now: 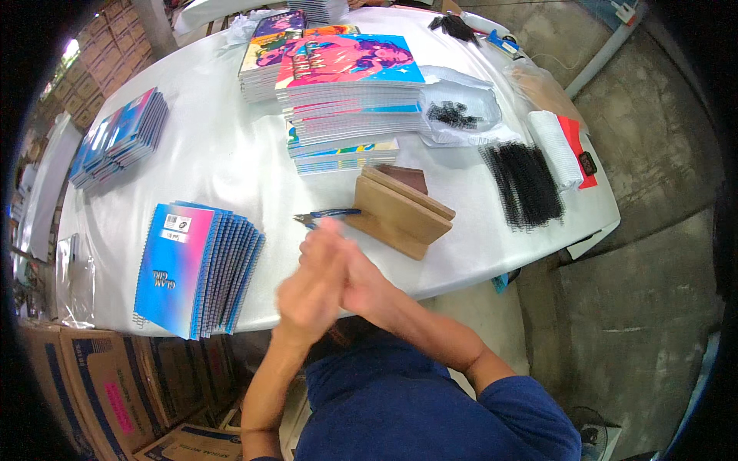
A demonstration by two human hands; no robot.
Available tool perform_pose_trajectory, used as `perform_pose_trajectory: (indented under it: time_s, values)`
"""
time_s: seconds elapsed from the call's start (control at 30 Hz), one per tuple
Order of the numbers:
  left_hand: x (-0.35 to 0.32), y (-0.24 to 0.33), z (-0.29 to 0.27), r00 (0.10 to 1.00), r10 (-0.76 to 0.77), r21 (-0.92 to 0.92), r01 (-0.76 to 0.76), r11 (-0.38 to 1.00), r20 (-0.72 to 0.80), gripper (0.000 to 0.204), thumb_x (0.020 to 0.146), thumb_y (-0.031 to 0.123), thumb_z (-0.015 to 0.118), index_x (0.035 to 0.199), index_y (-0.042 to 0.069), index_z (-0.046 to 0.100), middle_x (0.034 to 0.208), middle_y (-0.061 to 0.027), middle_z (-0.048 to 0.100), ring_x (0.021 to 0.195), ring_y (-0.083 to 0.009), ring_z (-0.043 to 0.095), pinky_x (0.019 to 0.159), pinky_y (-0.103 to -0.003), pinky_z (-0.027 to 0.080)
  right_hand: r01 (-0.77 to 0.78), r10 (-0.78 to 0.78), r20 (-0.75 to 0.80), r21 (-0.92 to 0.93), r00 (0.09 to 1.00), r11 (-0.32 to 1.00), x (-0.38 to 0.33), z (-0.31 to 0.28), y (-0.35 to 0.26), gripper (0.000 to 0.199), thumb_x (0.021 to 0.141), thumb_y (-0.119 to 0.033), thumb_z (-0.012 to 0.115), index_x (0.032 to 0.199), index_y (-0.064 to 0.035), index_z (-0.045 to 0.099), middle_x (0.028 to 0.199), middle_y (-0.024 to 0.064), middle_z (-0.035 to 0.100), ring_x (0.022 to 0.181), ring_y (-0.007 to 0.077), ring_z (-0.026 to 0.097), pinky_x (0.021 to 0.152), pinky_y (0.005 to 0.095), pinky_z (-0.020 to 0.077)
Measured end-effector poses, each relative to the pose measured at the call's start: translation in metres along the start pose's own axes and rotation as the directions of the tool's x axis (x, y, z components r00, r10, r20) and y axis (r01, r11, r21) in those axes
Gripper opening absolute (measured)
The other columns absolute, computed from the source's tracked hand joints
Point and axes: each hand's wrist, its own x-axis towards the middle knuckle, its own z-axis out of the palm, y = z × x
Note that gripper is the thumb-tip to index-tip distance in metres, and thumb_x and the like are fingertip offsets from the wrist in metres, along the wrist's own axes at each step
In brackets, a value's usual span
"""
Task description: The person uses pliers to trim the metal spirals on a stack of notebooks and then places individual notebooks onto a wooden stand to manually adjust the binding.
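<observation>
My left hand (pixel 307 288) and my right hand (pixel 355 278) are pressed together palm to palm over the near edge of the white table (pixel 223 165), blurred by motion and holding nothing. Just beyond the fingertips lie blue-handled pliers (pixel 327 216), beside a slanted wooden block (pixel 400 213). A fanned pile of blue and pink spiral notebooks (pixel 196 269) rests to the left of my hands. Behind the block rises a tall stack of unbound notebooks with a pink and blue cover (pixel 350 88).
Black spiral coils (pixel 523 184) lie at the right, with a clear bag of black clips (pixel 457 115) and a rolled white cloth (pixel 557 150). Another notebook pile (pixel 123 138) sits far left. Cardboard boxes (pixel 100 384) stand under the table's left end; concrete floor at right.
</observation>
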Motion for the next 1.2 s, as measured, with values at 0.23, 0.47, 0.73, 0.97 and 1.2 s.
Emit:
perform_pose_trajectory:
  time_s: [0.23, 0.47, 0.73, 0.97, 1.2]
  values:
    - [0.054, 0.049, 0.034, 0.936, 0.274, -0.165, -0.241, 0.956, 0.221, 0.035, 0.078, 0.010, 0.062, 0.113, 0.005, 0.070, 0.129, -0.0163, 0.060, 0.126, -0.0348, 0.053, 0.102, -0.042, 0.045, 0.414, -0.368, 0.258, -0.152, 0.893, 0.898, -0.073, 0.002, -0.047, 0.038, 0.101, -0.042, 0.041, 0.107, -0.0082, 0.058, 0.097, 0.0057, 0.057, 0.096, 0.0180, 0.055, 0.091, 0.0272, 0.0432]
    - [0.112, 0.084, 0.071, 0.919, 0.329, -0.145, -0.303, 0.942, 0.218, 0.056, 0.079, 0.015, 0.056, 0.135, 0.021, 0.056, 0.152, -0.0096, 0.036, 0.141, -0.0407, 0.029, 0.112, -0.063, 0.016, 0.190, -0.270, 0.126, 0.442, 0.955, 0.877, -0.089, -0.039, -0.131, 0.036, 0.102, -0.033, 0.040, 0.103, -0.0001, 0.056, 0.096, 0.0113, 0.056, 0.096, 0.0243, 0.054, 0.093, 0.0377, 0.0435]
    - [0.040, 0.047, 0.031, 0.983, 0.101, 0.054, -0.094, 0.994, -0.155, 0.081, 0.080, 0.027, 0.073, 0.147, 0.030, 0.028, 0.154, -0.0172, 0.022, 0.142, -0.0454, 0.018, 0.113, -0.063, 0.011, 0.183, -0.459, 0.233, 0.696, 0.857, 0.695, -0.039, 0.016, -0.232, 0.040, 0.104, -0.029, 0.035, 0.098, 0.0064, 0.053, 0.094, 0.0169, 0.056, 0.093, 0.0298, 0.054, 0.091, 0.0501, 0.0448]
    - [-0.077, -0.007, -0.089, 0.759, -0.330, 0.453, 0.616, 0.645, -0.562, 0.086, 0.091, 0.024, 0.065, 0.152, 0.003, 0.010, 0.157, -0.0233, 0.010, 0.146, -0.0354, 0.013, 0.118, -0.046, 0.012, 0.447, -0.969, -0.226, -0.860, 0.100, 0.247, 0.022, -0.026, -0.355, 0.051, 0.103, -0.043, 0.037, 0.125, 0.0014, 0.049, 0.115, 0.0182, 0.058, 0.115, 0.0279, 0.052, 0.098, 0.0486, 0.0401]
    - [-0.139, -0.014, -0.080, 0.442, -0.640, 0.156, 0.878, 0.453, -0.629, 0.100, 0.081, 0.013, 0.074, 0.152, 0.000, 0.004, 0.158, -0.0229, 0.010, 0.145, -0.0307, 0.016, 0.119, -0.043, 0.010, 0.343, -0.420, 0.798, -0.576, 0.432, -0.742, 0.001, 0.007, -0.136, 0.018, 0.088, -0.015, 0.065, 0.101, -0.0046, 0.061, 0.100, 0.0088, 0.066, 0.094, 0.0194, 0.064, 0.077, 0.0319, 0.0505]
